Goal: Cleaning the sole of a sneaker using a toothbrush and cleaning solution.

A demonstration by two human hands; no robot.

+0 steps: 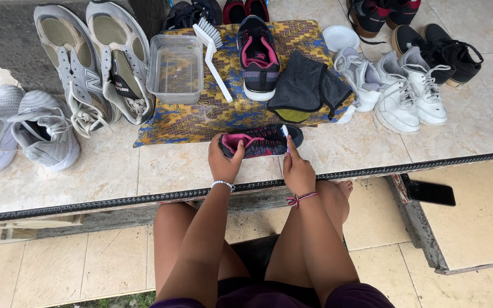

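Nearest me are the person's bare knees, and just past them, at the desk's front edge, both hands work on one dark grey sneaker with pink lining (pixel 262 141) lying on its side; the left hand (pixel 225 161) is closed around its heel end at 9 o'clock, thumb hooked into the opening; the right hand (pixel 296 168) rests at the toe end at 3 o'clock, fingers pinched on a small white thing, perhaps a brush tip, I cannot tell what.

The shoe lies close to the tiled lip, so I judge a hard push could slide it off onto the lower floor; a black phone (pixel 431 193) lying on the step at 4 o'clock could catch drips if water comes its way.

Further out, at 12 o'clock, a patterned yellow and blue cloth (pixel 212 117) carries one clear plastic tub (pixel 175 68), one white scrubbing brush (pixel 212 48) leaning on its rim, the matching second sneaker (pixel 258 57), and one folded dark grey cloth (pixel 306 85); a knock to the brush could tip the tub, if it holds water, over the cloth.

Counting the rest: one pair of light grey trainers (pixel 21 128) at 9 o'clock; one pair propped soles-out against the wall (pixel 95 63) at 10 o'clock; one white pair (pixel 395 85) at 2 o'clock; one black pair (pixel 440 51) beyond; one white bowl (pixel 339 37); more dark shoes cut off at the far edge, number unclear.
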